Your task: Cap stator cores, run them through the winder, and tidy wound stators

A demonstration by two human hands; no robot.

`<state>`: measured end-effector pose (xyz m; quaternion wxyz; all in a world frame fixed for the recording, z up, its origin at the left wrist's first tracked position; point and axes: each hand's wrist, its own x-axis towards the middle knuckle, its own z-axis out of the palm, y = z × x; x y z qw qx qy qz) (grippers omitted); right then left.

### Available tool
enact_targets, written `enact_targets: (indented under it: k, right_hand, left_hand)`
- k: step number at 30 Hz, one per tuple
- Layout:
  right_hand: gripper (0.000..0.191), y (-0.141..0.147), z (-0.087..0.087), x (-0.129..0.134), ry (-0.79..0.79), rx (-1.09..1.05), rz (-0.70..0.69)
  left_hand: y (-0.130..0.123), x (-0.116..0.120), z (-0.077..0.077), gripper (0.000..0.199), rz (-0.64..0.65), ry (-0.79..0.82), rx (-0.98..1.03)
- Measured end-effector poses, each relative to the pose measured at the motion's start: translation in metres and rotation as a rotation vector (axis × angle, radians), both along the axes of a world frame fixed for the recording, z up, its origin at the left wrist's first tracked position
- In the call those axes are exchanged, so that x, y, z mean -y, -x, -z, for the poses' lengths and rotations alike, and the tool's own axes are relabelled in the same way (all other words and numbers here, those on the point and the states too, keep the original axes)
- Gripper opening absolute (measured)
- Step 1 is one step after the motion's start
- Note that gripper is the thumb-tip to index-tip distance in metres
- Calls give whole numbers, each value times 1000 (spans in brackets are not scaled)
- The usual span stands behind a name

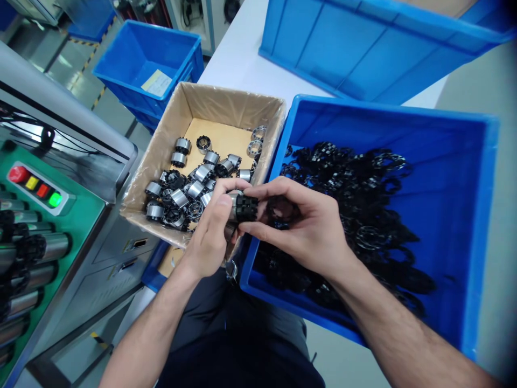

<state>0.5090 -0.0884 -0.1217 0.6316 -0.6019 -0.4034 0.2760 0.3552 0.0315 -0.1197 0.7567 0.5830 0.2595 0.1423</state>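
Note:
My left hand (210, 231) is closed around a motor stator core (244, 208), a short silver cylinder with a black slotted end facing right. The thumb and fingers of my right hand (313, 223) pinch around that black slotted ring (247, 208). Whether the ring is fully seated on the metal is not clear. Both hands are over the gap between a plastic-lined cardboard box (230, 97) and a blue bin (487, 215). Several silver cores with black ends (196, 188) lie in the box. Many loose black plastic rings (369, 237) are heaped in the bin.
Another blue crate (347, 48) stands on the white table (242, 59) behind. Further blue crates (139, 46) are stacked at the back left. On the left is a machine with a green top (84, 215), a button panel (36, 186) and rows of metal cylinders (32, 275).

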Motion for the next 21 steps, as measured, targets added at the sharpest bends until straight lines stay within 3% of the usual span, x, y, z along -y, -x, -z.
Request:
enact_targets:
  k: [10,17,21]
  right_hand:
    - [38,-2,-3,4,-39,65,-4]
    - [41,-2,-4,3,5,-73,-66]
    - [42,-2,-6,1,-14,-152,-82]
  left_hand:
    - [9,0,-3,58,20,9,-30]
    - [9,1,-5,63,53,-79,-18]
    - [1,-2,-1,72,-62,-137,79]
